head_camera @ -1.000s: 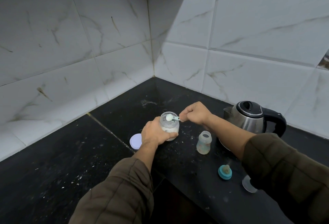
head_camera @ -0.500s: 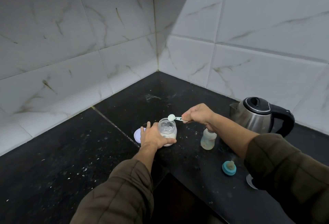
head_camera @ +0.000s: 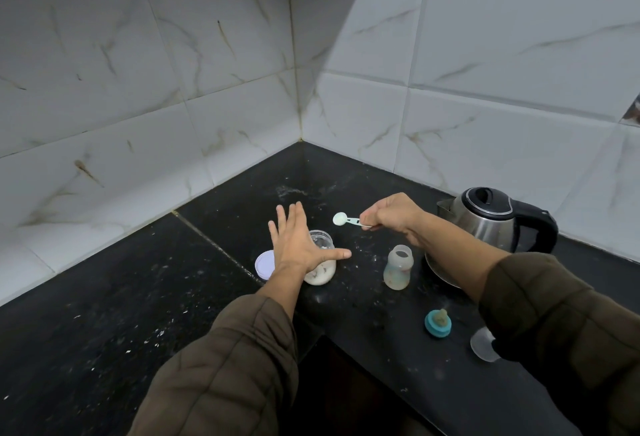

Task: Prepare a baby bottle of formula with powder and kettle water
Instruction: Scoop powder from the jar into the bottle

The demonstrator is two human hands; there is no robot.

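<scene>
1. Fingers of the left hand (head_camera: 298, 245) are spreading straight and apart, gripping nothing. The palm is hovering over the powder jar (head_camera: 322, 267), and I cannot tell whether it is touching the rim. Just left of the wrist, the jar's pale lid (head_camera: 264, 264) is lying flat on the black counter (head_camera: 104, 331).
2. The jar is standing upright and open, with white powder showing in its lower part.
3. Right of the jar, the scoop (head_camera: 346, 220) is hanging in the air with its bowl pointing left. It looks loaded, though it is too small to be sure. The right hand (head_camera: 391, 215) is pinching the handle, its fingers curled tight on it.
4. Below that wrist, the baby bottle (head_camera: 398, 267) is standing open and upright between the jar and the kettle (head_camera: 485, 224), with nothing steadying it.
5. Nearer the person, the teal teat ring (head_camera: 438, 322) and a clear cap (head_camera: 483, 345) are lying apart from the bottle, the cap partly under the right sleeve.
6. Likely trouble: the bottle's neck is narrow, so a tilted or hurried scoop could be dropping powder onto the counter instead. The bottle also looks light and unheld, so a nudge from the scoop or the right forearm could be tipping it over. The kettle is sitting just beside that arm, and a careless swing could be bumping it.
</scene>
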